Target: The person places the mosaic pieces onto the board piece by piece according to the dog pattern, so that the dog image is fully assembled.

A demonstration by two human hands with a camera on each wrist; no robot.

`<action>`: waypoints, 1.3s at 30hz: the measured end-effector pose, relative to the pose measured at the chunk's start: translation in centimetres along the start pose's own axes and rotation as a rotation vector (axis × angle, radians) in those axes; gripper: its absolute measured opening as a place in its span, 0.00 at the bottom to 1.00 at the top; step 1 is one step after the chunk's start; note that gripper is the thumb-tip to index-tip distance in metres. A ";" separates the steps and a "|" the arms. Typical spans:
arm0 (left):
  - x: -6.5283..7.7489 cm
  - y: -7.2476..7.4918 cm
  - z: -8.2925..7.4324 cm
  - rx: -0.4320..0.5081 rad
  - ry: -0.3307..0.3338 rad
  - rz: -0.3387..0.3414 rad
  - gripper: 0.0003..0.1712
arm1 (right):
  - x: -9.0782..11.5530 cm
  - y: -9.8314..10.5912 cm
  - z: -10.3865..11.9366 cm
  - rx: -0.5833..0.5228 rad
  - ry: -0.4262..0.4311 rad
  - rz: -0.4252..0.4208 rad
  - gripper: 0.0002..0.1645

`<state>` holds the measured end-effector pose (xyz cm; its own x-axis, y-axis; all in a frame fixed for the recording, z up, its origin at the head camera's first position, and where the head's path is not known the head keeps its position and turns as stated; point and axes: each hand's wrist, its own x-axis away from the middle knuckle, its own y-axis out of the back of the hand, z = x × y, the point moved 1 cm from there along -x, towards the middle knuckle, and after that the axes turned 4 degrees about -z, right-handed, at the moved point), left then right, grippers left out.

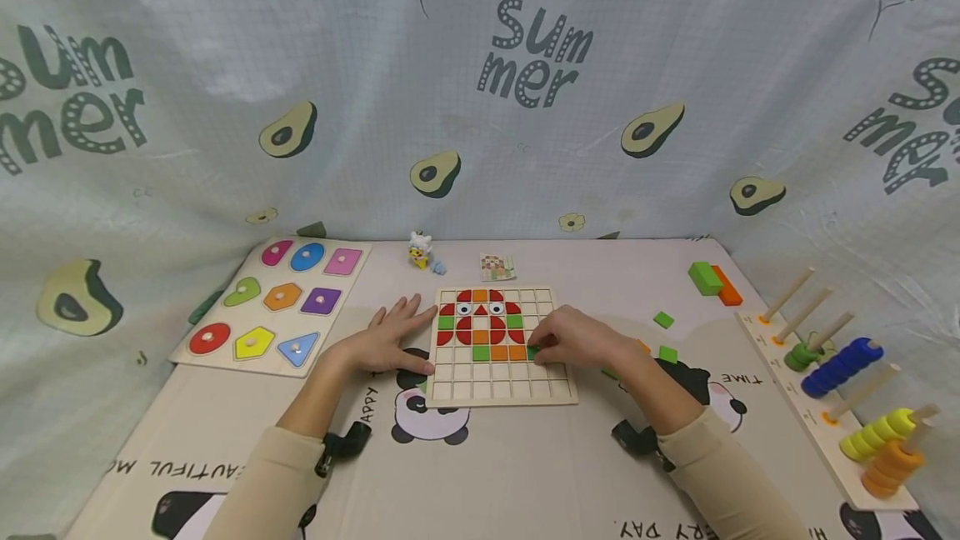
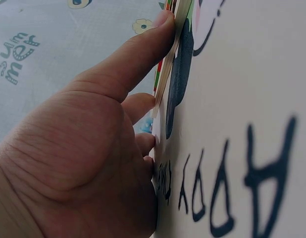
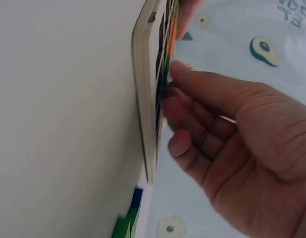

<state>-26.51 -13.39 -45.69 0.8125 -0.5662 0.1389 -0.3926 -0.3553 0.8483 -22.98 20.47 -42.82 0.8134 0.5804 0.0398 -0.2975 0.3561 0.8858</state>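
Note:
A wooden grid board [image 1: 502, 394] lies on the table with square and rounded tiles set in its upper cells: red pieces, orange and green squares, and two eye tiles [image 1: 497, 308]. My left hand [image 1: 386, 340] is spread at the board's left side, thumb and fingertips along its edge. At the right end of the lowest row of tiles, my right hand [image 1: 573, 336] pinches a green square tile [image 1: 532, 352] between thumb and fingertips, right at the grid. The right wrist view shows the green tile [image 3: 166, 72] against the board's face, its far part hidden by the fingers.
Loose green tiles [image 1: 663, 320] lie right of the board, with green and orange blocks [image 1: 705, 278] farther back. A ring-stacking peg board [image 1: 817, 415] stands at right, a shape puzzle [image 1: 258, 363] at left. Behind the grid are a small figurine [image 1: 420, 250] and a pattern card [image 1: 497, 267].

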 end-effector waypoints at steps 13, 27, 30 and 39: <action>-0.1 -0.1 0.2 -0.004 0.002 0.003 0.59 | 3.1 4.0 -3.8 -0.044 -0.105 -0.093 0.12; -0.1 -0.1 0.2 -0.009 0.002 -0.002 0.59 | 3.0 2.6 -5.4 -0.070 -0.159 0.017 0.06; -0.1 0.0 0.1 -0.008 0.003 -0.002 0.60 | 3.0 2.5 -5.4 -0.034 -0.135 0.012 0.05; 0.0 0.0 0.1 -0.006 0.000 -0.005 0.59 | 2.7 2.5 -3.9 0.021 -0.086 -0.020 0.04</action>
<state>-26.57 -13.43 -45.74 0.8145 -0.5644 0.1345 -0.3858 -0.3537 0.8521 -23.46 25.85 -42.28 0.8594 0.5077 0.0608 -0.2708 0.3512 0.8963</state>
